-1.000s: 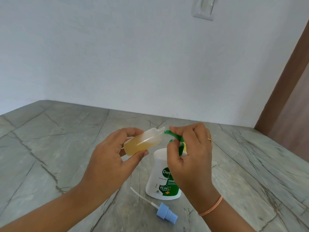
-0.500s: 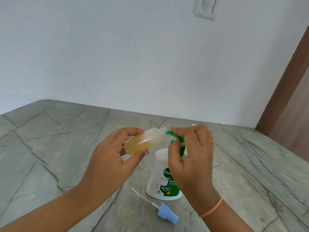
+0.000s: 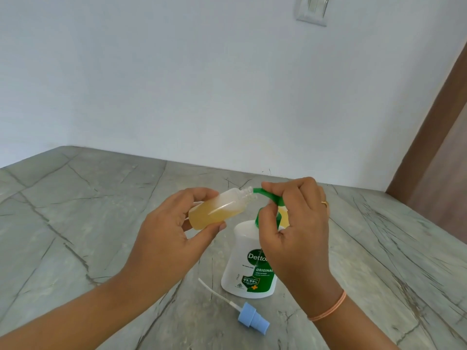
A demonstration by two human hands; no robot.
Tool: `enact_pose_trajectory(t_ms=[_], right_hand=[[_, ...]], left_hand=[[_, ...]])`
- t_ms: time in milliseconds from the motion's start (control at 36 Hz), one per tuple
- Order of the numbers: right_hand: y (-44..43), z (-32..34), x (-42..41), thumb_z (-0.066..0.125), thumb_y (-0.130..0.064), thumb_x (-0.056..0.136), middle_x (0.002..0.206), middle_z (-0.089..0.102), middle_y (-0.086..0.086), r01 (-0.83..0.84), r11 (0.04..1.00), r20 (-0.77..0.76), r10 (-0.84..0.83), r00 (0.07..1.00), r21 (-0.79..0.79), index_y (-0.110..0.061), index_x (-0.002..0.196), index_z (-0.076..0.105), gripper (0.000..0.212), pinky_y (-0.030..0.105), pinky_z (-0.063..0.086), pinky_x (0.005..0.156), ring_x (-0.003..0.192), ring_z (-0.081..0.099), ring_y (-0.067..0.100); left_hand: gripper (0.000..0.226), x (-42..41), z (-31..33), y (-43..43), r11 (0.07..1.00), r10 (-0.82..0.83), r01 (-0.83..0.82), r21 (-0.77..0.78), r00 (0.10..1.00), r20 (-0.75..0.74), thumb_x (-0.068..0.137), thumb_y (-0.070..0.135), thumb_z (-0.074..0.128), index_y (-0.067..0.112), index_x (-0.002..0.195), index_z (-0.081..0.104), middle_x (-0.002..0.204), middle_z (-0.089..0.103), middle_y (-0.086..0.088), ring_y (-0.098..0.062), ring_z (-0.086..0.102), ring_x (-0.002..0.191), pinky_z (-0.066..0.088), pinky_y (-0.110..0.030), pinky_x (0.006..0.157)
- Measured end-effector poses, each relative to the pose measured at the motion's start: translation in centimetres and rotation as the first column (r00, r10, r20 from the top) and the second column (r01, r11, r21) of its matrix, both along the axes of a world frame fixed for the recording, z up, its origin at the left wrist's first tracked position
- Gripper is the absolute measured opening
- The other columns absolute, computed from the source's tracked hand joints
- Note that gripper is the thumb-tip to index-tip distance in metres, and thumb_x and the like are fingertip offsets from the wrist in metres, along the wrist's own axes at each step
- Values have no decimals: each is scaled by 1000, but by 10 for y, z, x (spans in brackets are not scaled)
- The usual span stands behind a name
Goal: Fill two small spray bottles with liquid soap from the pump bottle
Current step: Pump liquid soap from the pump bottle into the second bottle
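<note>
My left hand (image 3: 166,238) grips a small clear spray bottle (image 3: 218,208), tilted with its open neck toward the right and mostly full of amber soap. Its mouth sits right at the green spout of the white pump bottle (image 3: 246,269), which stands on the counter. My right hand (image 3: 293,228) curls over the green pump head (image 3: 265,195) and hides most of it. A blue spray cap (image 3: 252,318) with its white dip tube lies on the counter in front of the pump bottle. A bit of yellow shows behind my right hand; I cannot tell what it is.
The grey marble-patterned counter (image 3: 88,210) runs back to a white wall. A brown door frame (image 3: 429,137) stands at the right. A switch plate (image 3: 312,10) is on the wall above.
None beyond a slight shift of the view; both hands and the bottles keep the same pose.
</note>
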State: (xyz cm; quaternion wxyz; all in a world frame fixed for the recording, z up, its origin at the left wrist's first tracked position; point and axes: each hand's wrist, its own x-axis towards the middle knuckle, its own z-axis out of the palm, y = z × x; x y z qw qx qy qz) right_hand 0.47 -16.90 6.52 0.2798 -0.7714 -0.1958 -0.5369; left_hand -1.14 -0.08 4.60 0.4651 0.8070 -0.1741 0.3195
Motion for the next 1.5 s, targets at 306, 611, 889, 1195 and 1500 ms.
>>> enact_pose_trajectory(t_ms=[306,611,889,1195,1500], right_hand=[[5,-7,2,45,-13,78,82,48,0,-10,1000,-3,10,1000,23,-10,90,66,25,38,42,64,77,44,15],[0,1,0,44,-17,77,86,46,-5,-19,1000,-24,19,1000,10,-13,90,64,24,40,43,64,80,43,12],[5,-9,1,45,-12,77,81,47,-1,-15,1000,10,15,1000,24,-9,89,65,24,39,42,63,76,43,16],[1,5,-4,43,-16,76,84,50,-3,-2,1000,-34,1,999,-19,-13,89,63,24,40,43,66,76,47,17],[5,-6,0,44,-12,77,80,49,1,10,1000,8,-9,1000,-5,-8,87,66,24,38,42,62,75,44,16]], left_hand=[[36,1,-1,1,1000,10,-10,13,1000,3,66,46,64,49,99,51,100,56,30,-3,62,92,47,-4,77],[35,1,0,1,1000,-8,9,-10,1000,9,68,42,66,48,99,52,102,57,29,0,60,96,47,-4,76],[36,1,-1,1,1000,-4,4,3,1000,10,68,45,65,49,101,50,102,58,29,3,56,99,45,-3,75],[35,0,0,0,1000,-17,17,-15,1000,-1,68,44,65,48,100,53,111,51,32,3,58,97,46,-4,76],[35,1,-3,1,1000,3,-3,-6,1000,2,67,48,63,48,100,52,102,57,32,-1,61,94,47,-5,78]])
